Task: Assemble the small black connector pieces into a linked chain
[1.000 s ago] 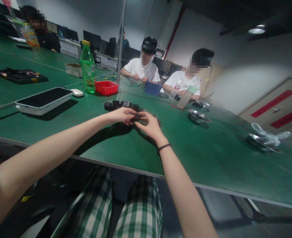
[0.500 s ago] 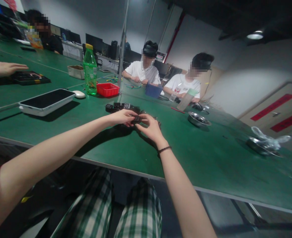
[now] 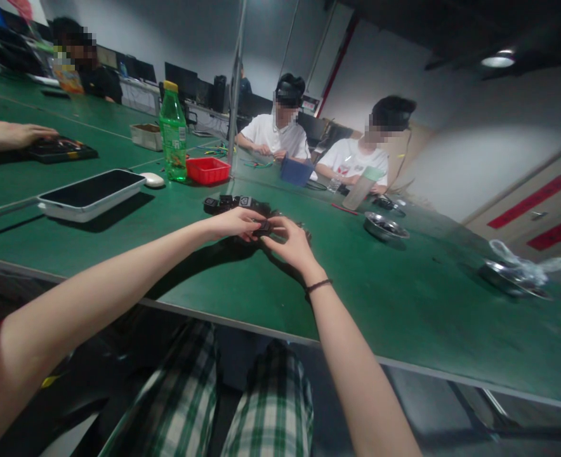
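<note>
Both hands meet over the near middle of the green worktop (image 3: pixel 366 298), where the left hand (image 3: pixel 237 222) and the right hand (image 3: pixel 292 244) pinch a small black block (image 3: pixel 262 227) between their fingertips; its surface is too small for any marking to be made out. A dark band circles the right wrist. Just beyond the left hand lies a cluster of black parts (image 3: pixel 226 203), one showing a pale emblem on its face, the design unclear. Farther off and to the left, a green plastic bottle (image 3: pixel 173 139) with a yellow cap stands upright, its wrapper carrying a white barcode panel and print too small to read. Right beside it is a red plastic tray (image 3: pixel 208 171), and on its near left a white computer mouse (image 3: pixel 153 180) next to a white-sided tray (image 3: pixel 92 197) with a dark top. At the far left, another person's hand (image 3: pixel 16 134) rests on a flat black case (image 3: pixel 66 151). To the right stand a steel bowl (image 3: pixel 386 226) with dark contents and, farther right, a second steel bowl (image 3: pixel 506 279) with a clear plastic bag (image 3: pixel 530 271). Red strips (image 3: pixel 532 202) mark the door at far right, any lettering illegible.
</note>
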`<action>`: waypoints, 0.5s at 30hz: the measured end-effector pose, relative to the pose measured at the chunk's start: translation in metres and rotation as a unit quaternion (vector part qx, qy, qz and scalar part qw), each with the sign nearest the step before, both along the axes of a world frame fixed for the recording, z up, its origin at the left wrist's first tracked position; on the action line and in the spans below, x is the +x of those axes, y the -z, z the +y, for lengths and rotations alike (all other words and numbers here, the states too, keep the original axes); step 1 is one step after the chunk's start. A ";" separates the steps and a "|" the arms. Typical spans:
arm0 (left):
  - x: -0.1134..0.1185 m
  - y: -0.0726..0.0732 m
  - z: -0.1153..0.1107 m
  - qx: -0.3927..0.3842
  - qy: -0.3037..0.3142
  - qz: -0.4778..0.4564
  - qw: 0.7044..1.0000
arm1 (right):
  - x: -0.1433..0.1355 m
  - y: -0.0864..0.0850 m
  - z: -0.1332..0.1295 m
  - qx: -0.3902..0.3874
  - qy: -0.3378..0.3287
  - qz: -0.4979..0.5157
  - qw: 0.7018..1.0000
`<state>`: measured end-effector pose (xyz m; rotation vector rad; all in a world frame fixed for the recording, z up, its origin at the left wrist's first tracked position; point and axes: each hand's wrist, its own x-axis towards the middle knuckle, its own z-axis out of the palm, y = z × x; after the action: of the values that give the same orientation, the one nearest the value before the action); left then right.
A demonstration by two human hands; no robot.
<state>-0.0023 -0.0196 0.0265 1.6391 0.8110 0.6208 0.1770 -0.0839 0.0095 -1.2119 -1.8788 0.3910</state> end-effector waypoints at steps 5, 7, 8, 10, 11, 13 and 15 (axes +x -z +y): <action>-0.001 -0.002 -0.002 0.010 0.009 0.004 1.000 | -0.001 -0.002 -0.002 -0.003 0.002 -0.002 1.000; -0.001 -0.002 -0.002 0.007 0.011 0.003 1.000 | -0.002 -0.003 -0.002 -0.003 0.002 -0.006 1.000; -0.002 -0.001 -0.002 0.006 0.011 0.002 1.000 | -0.002 -0.003 -0.002 -0.002 0.001 -0.006 1.000; -0.002 0.000 -0.001 0.006 0.012 0.001 1.000 | -0.001 -0.003 -0.002 0.000 0.000 -0.005 1.000; -0.002 0.000 -0.001 0.007 0.011 0.000 1.000 | -0.001 -0.003 -0.001 -0.001 0.000 -0.005 1.000; -0.002 0.000 0.000 0.010 0.012 -0.001 1.000 | -0.001 -0.002 -0.001 -0.001 0.001 -0.003 1.000; -0.002 0.000 0.000 0.012 0.014 0.002 1.000 | -0.001 -0.002 -0.001 -0.002 0.000 -0.003 1.000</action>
<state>-0.0041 -0.0200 0.0261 1.6716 0.7845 0.6104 0.1762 -0.0847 0.0117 -1.2164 -1.8836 0.3909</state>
